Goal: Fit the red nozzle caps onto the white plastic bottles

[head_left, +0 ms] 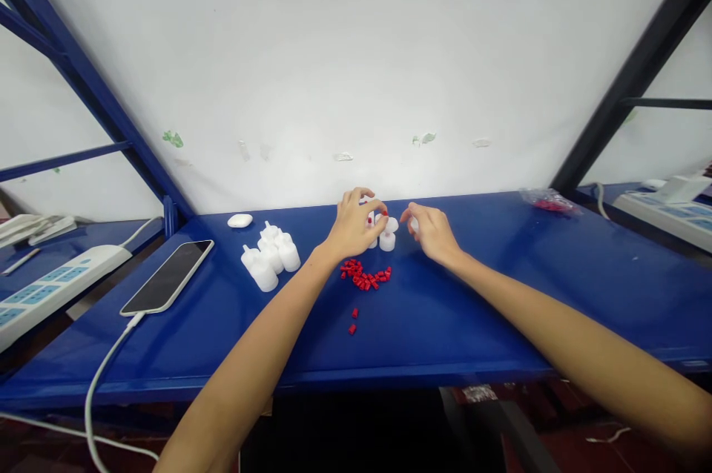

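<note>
My left hand (353, 227) is over a small group of white bottles (388, 241), its thumb and forefinger closed around a small red cap (385, 213). Its fingers partly hide the bottles behind. Just to the right, my right hand (434, 233) has its fingers curled round a small white piece (414, 225), mostly hidden. A loose pile of red caps (364, 279) lies on the blue table in front of my left hand, with two more caps (354, 321) closer to me. Several white bottles with thin nozzles (271, 254) stand together to the left.
A phone (167, 277) with a white cable lies on the left of the blue table (445, 325). Near the wall is a white oval object (239, 221). At the back right lies a clear bag with red pieces (550, 202). Power strips (61, 284) lie beyond the frame posts.
</note>
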The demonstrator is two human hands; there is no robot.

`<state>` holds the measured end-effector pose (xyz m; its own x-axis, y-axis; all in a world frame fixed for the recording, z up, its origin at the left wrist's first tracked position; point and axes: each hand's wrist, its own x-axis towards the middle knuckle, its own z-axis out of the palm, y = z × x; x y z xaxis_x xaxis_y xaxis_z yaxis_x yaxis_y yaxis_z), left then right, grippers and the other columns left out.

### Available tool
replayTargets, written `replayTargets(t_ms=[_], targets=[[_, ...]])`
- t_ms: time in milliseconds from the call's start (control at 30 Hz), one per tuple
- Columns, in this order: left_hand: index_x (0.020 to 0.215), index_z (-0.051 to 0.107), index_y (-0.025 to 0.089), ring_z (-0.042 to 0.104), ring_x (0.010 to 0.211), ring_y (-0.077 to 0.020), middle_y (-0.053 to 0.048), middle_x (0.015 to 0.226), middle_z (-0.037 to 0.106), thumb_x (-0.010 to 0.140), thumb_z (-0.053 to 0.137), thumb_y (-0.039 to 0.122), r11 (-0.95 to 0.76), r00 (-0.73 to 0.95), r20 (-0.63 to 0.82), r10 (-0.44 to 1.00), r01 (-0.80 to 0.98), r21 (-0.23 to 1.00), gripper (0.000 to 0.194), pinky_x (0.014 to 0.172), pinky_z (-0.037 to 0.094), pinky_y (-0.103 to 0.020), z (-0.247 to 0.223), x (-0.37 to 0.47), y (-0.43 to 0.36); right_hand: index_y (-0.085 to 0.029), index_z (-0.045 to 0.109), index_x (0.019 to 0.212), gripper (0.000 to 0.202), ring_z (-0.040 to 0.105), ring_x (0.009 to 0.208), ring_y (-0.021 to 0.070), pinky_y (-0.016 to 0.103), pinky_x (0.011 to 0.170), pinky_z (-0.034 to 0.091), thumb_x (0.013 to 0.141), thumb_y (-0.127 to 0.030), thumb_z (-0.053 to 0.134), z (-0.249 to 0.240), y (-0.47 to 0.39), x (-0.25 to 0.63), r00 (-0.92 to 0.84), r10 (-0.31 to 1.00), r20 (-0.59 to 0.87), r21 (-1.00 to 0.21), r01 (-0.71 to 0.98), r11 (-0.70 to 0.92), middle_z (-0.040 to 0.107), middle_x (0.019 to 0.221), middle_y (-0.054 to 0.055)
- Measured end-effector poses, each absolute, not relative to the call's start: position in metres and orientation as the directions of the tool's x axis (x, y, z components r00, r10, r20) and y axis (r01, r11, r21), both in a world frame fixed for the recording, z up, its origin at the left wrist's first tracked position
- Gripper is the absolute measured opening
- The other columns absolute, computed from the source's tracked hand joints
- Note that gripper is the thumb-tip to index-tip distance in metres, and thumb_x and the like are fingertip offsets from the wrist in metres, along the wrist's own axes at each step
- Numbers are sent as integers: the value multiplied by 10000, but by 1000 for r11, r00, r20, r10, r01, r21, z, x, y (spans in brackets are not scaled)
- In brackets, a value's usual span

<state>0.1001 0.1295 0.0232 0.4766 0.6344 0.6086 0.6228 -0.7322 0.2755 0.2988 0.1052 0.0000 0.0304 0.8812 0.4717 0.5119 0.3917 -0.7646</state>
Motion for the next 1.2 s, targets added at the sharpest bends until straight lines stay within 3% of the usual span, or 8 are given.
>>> replayTargets(t_ms=[167,367,467,567,767,900,1033,1200], targets=[[1000,685,230,441,1229,-308,-103,1315,494,895,589,315,-717,554,535,637,682,147,166,1004,400,-480,17,107,128,-184,568,573,529,523,532,148,282,595,359,959,-484,367,5,100,295,-16,879,477,-699,600,390,528,515,4],[1133,638,226,544,1134,-258,-90,1237,585,956,498,355,-678,456,620,639,715,173,261,980,373,-441,24,97,124,-175,574,549,541,516,473,129,267,588,372,962,-473,392,3,94,290,-328,873,362,-664,567,488,544,477,-2],[975,656,186,615,854,-190,-45,1004,678,944,479,303,-598,310,654,690,753,274,214,948,372,-415,33,83,121,-170,630,614,510,553,468,135,263,580,392,965,-459,398,1,93,289,-341,884,321,-675,572,466,588,518,2],[789,646,160,582,670,-166,-29,740,666,898,507,303,-523,255,587,769,778,348,227,793,416,-341,39,67,117,-183,558,596,476,598,478,136,262,591,419,962,-439,391,2,94,289,-321,899,297,-720,543,432,656,625,13],[625,611,182,508,539,-151,-15,584,603,879,489,312,-570,476,343,810,778,266,310,563,319,-286,35,48,104,-188,532,609,439,599,487,132,269,613,432,951,-424,390,1,95,289,-289,901,323,-736,522,431,672,678,19],[727,686,193,594,636,-170,-22,713,688,823,516,223,-664,617,249,746,713,225,197,637,392,-281,23,50,105,-182,578,587,470,569,462,138,277,573,422,939,-441,403,1,93,289,-338,898,282,-762,490,423,653,603,25],[917,727,202,654,871,-212,-47,934,735,860,493,228,-715,659,279,698,661,229,242,812,463,-302,11,54,111,-181,596,603,441,571,482,137,272,587,441,927,-427,427,7,89,287,-510,832,217,-804,390,449,619,574,9],[957,728,178,636,938,-219,-65,985,730,872,506,253,-713,650,302,697,672,199,250,870,459,-321,9,54,114,-178,603,637,451,557,460,137,265,558,431,937,-457,414,9,90,285,-474,858,198,-816,406,412,538,499,-15]])
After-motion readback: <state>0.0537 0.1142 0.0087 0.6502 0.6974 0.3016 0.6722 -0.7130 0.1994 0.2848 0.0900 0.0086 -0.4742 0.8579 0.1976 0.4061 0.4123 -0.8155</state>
